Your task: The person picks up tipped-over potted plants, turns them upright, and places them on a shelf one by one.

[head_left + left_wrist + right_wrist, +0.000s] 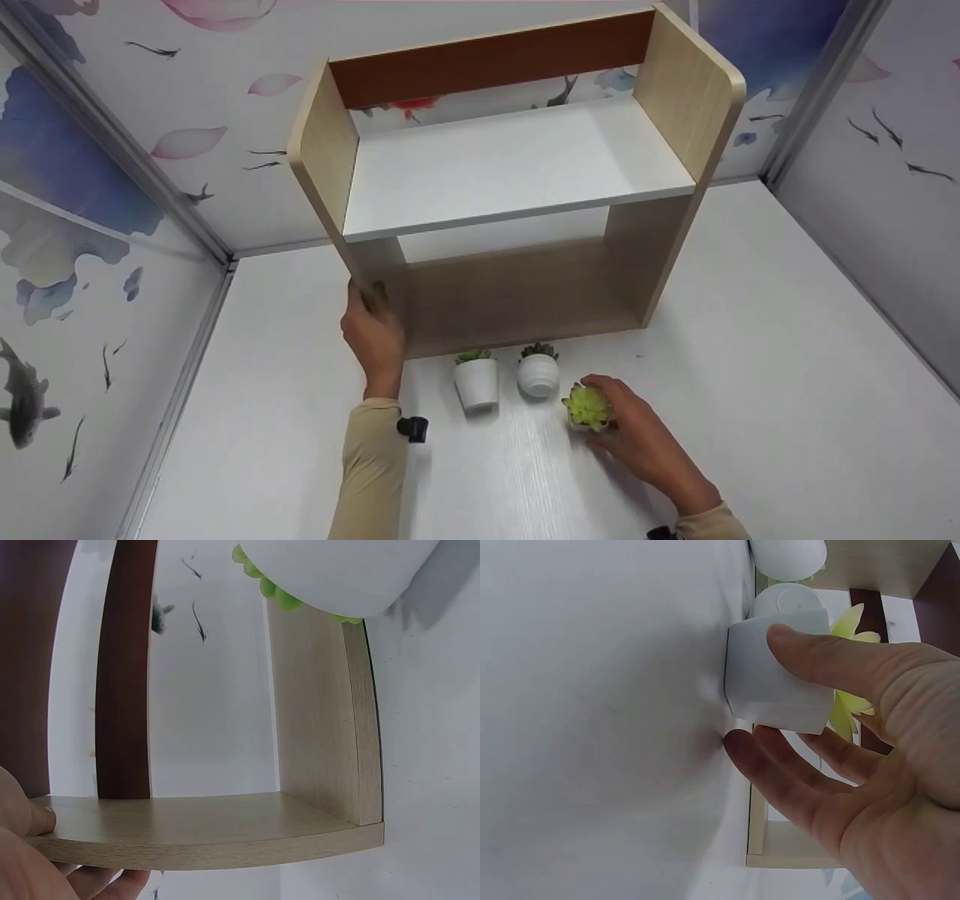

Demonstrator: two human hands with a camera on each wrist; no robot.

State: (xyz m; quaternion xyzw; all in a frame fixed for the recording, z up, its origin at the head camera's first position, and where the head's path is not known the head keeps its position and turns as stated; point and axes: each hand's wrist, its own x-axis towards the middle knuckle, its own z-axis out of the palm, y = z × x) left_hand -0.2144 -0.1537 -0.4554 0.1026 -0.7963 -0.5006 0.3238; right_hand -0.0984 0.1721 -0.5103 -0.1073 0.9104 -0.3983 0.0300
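A small wooden shelf unit (517, 161) with pale side panels and a white middle board stands on the table. My left hand (373, 341) grips the lower front edge of its left side panel, thumb inside and fingers outside in the left wrist view. My right hand (641, 439) holds a light-green succulent (586, 406) in a white angular pot (780, 679). Its thumb lies along one side of the pot and its fingers curve at the other. A tapered white potted plant (477, 384) and a round ribbed white one (538, 376) stand before the shelf.
The white table (757, 390) runs out on both sides of the shelf. Printed wall panels (97, 300) with fish and petals close in the left, back and right. A dark red-brown board (495, 64) spans the shelf's upper back.
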